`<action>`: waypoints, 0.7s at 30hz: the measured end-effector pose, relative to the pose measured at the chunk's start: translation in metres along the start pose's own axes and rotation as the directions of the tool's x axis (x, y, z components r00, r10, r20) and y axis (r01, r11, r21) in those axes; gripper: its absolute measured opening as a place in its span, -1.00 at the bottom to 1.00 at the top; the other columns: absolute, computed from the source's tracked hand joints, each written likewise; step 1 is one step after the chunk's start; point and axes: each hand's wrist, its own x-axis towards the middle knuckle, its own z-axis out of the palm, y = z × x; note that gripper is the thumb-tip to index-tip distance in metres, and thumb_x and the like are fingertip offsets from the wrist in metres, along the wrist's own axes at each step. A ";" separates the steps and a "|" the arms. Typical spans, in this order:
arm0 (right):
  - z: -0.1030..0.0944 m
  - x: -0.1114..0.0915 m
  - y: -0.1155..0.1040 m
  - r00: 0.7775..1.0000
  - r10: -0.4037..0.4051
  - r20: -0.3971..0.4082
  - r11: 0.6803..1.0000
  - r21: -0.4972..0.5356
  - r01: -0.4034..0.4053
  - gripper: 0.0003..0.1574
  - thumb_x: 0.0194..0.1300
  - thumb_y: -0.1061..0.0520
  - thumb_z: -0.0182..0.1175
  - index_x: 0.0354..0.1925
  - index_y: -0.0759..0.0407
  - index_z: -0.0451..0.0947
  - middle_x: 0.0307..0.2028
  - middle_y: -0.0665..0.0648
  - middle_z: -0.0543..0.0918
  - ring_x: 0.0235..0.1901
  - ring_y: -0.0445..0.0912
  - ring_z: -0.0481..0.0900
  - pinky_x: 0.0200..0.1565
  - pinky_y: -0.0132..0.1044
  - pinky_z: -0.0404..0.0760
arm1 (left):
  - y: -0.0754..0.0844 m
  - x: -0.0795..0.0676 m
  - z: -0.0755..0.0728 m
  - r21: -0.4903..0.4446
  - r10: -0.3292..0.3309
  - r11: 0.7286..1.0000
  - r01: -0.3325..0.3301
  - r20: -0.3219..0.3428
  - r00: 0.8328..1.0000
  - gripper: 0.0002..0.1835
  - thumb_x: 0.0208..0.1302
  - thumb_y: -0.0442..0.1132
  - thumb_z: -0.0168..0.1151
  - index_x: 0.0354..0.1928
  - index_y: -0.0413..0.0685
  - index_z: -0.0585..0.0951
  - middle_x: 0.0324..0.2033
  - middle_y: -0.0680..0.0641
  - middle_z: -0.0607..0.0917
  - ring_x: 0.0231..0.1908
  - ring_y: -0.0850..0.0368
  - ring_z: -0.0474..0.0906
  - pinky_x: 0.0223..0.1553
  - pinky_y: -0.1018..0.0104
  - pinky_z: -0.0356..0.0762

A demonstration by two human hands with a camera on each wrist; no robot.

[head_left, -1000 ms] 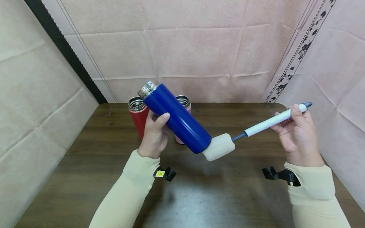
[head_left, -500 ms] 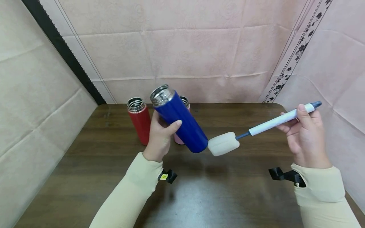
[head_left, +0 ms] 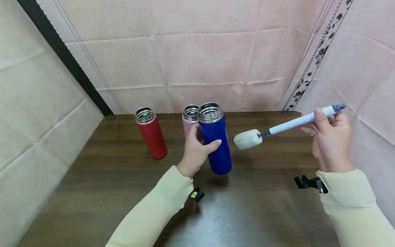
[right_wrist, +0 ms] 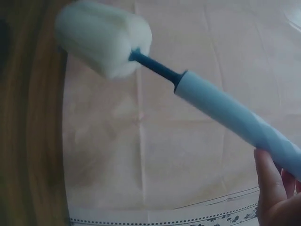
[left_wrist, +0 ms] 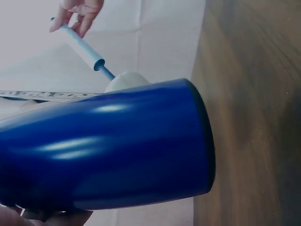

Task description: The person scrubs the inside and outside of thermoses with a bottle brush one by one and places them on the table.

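Note:
My left hand (head_left: 195, 154) grips a blue vacuum flask (head_left: 221, 151) round its side, with the thumb across the front. The flask has no lid, and its steel mouth faces up with a slight tilt; a shadow lies on the table below its base. In the left wrist view the flask's body (left_wrist: 117, 146) fills the middle. At the right, my right hand (head_left: 334, 142) pinches the pale blue handle of a sponge bottle brush (head_left: 291, 124) between thumb and fingers. Its white sponge head (right_wrist: 99, 40) points left toward the flask, apart from it in the head view.
A red flask (head_left: 152, 135), lidless, stands on the brown wooden table (head_left: 117, 178) to the left. Behind the blue flask stands a pink flask (head_left: 189, 126), partly hidden by it and my left hand. Pale cloth (head_left: 200, 68) hangs around the back and sides.
My left hand has moved right and turned the blue flask from a strong slant to nearly upright. The brush has come away from the flask's base, shifting slightly right and up.

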 end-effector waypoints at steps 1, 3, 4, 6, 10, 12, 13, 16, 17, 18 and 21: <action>-0.001 0.001 0.000 1.000 -0.006 -0.019 1.000 -0.016 0.005 -0.67 0.10 0.31 0.34 -0.23 0.35 0.38 -0.37 0.20 0.47 -0.38 -0.02 0.71 -0.43 -0.19 0.68 | -0.002 0.001 0.002 0.010 0.000 1.000 0.000 -0.003 1.000 -0.27 0.12 -0.34 0.35 0.31 -0.09 0.23 0.24 -0.13 0.42 0.23 -0.08 0.37 0.24 -0.15 0.31; -0.003 0.003 0.000 0.998 -0.021 -0.058 0.999 -0.050 0.018 -0.64 0.05 0.32 0.38 -0.24 0.35 0.41 -0.37 0.20 0.46 -0.38 -0.03 0.71 -0.44 -0.21 0.68 | -0.004 0.005 0.006 0.033 0.004 0.999 -0.004 -0.014 1.000 -0.28 0.09 -0.33 0.37 0.29 -0.10 0.27 0.21 -0.13 0.45 0.20 -0.08 0.40 0.22 -0.13 0.35; -0.003 0.004 0.001 0.997 -0.029 -0.074 0.998 -0.062 0.024 -0.63 0.03 0.32 0.39 -0.25 0.35 0.42 -0.38 0.20 0.46 -0.38 -0.03 0.72 -0.45 -0.22 0.68 | -0.005 0.007 0.008 0.046 0.006 0.999 -0.005 -0.022 1.000 -0.28 0.07 -0.33 0.38 0.28 -0.11 0.28 0.19 -0.13 0.47 0.18 -0.07 0.41 0.21 -0.11 0.36; -0.005 0.006 0.002 0.994 -0.044 -0.100 0.996 -0.078 0.037 -0.61 -0.02 0.35 0.42 -0.25 0.36 0.43 -0.37 0.21 0.48 -0.39 -0.02 0.72 -0.45 -0.23 0.68 | -0.008 0.010 0.011 0.076 0.014 0.997 -0.011 -0.030 0.999 -0.29 0.05 -0.31 0.40 0.26 -0.13 0.31 0.17 -0.14 0.49 0.15 -0.07 0.44 0.20 -0.07 0.39; -0.005 0.009 0.005 0.988 -0.087 -0.131 0.993 -0.097 0.074 -0.59 -0.07 0.41 0.43 -0.27 0.37 0.43 -0.39 0.23 0.49 -0.41 -0.01 0.73 -0.45 -0.25 0.68 | -0.009 0.016 0.017 0.138 0.026 0.990 -0.023 -0.018 1.000 -0.26 0.04 -0.26 0.43 0.26 -0.14 0.30 0.17 -0.14 0.49 0.15 -0.05 0.45 0.21 0.00 0.39; -0.006 0.010 0.007 0.984 -0.109 -0.138 0.989 -0.111 0.093 -0.60 -0.07 0.42 0.43 -0.28 0.36 0.44 -0.39 0.24 0.49 -0.40 -0.02 0.72 -0.44 -0.26 0.68 | -0.010 0.019 0.020 0.164 0.026 0.986 -0.025 0.000 1.000 -0.26 0.05 -0.24 0.43 0.27 -0.13 0.29 0.18 -0.14 0.48 0.16 -0.03 0.44 0.22 0.01 0.39; -0.006 0.011 0.008 0.983 -0.121 -0.141 0.987 -0.119 0.104 -0.61 -0.07 0.43 0.42 -0.28 0.35 0.45 -0.39 0.24 0.48 -0.40 -0.02 0.72 -0.44 -0.26 0.68 | -0.010 0.020 0.022 0.178 0.025 0.984 -0.026 0.007 1.000 -0.25 0.05 -0.22 0.43 0.27 -0.12 0.29 0.19 -0.13 0.48 0.17 -0.03 0.44 0.22 0.01 0.39; -0.007 0.012 0.011 0.978 -0.155 -0.139 0.978 -0.163 0.132 -0.64 -0.06 0.43 0.42 -0.29 0.32 0.47 -0.39 0.23 0.48 -0.39 -0.04 0.69 -0.42 -0.30 0.67 | -0.012 0.024 0.028 0.206 0.017 0.978 -0.021 0.023 1.000 -0.24 0.07 -0.19 0.43 0.29 -0.07 0.28 0.19 -0.10 0.48 0.18 0.00 0.44 0.22 0.00 0.39; -0.007 0.012 0.013 0.977 -0.162 -0.140 0.975 -0.173 0.137 -0.63 -0.07 0.43 0.42 -0.30 0.32 0.47 -0.39 0.23 0.49 -0.39 -0.05 0.67 -0.42 -0.31 0.67 | -0.012 0.025 0.030 0.213 0.012 0.977 -0.017 0.024 1.000 -0.24 0.07 -0.18 0.43 0.29 -0.06 0.28 0.18 -0.09 0.49 0.18 0.02 0.44 0.21 0.00 0.39; -0.007 0.012 0.015 0.975 -0.174 -0.140 0.971 -0.189 0.146 -0.64 -0.06 0.44 0.42 -0.30 0.31 0.47 -0.39 0.23 0.49 -0.40 -0.07 0.66 -0.42 -0.33 0.67 | -0.013 0.026 0.032 0.222 0.009 0.975 -0.014 0.022 1.000 -0.24 0.07 -0.17 0.44 0.29 -0.04 0.28 0.18 -0.09 0.49 0.17 0.03 0.44 0.21 0.00 0.40; -0.007 0.013 0.020 0.971 -0.195 -0.141 0.963 -0.217 0.162 -0.65 -0.05 0.47 0.39 -0.33 0.29 0.46 -0.42 0.20 0.52 -0.43 -0.10 0.61 -0.43 -0.37 0.66 | -0.014 0.031 0.036 0.235 -0.003 0.972 0.000 0.015 1.000 -0.23 0.07 -0.15 0.44 0.30 -0.01 0.29 0.17 -0.07 0.51 0.16 0.05 0.45 0.19 0.03 0.41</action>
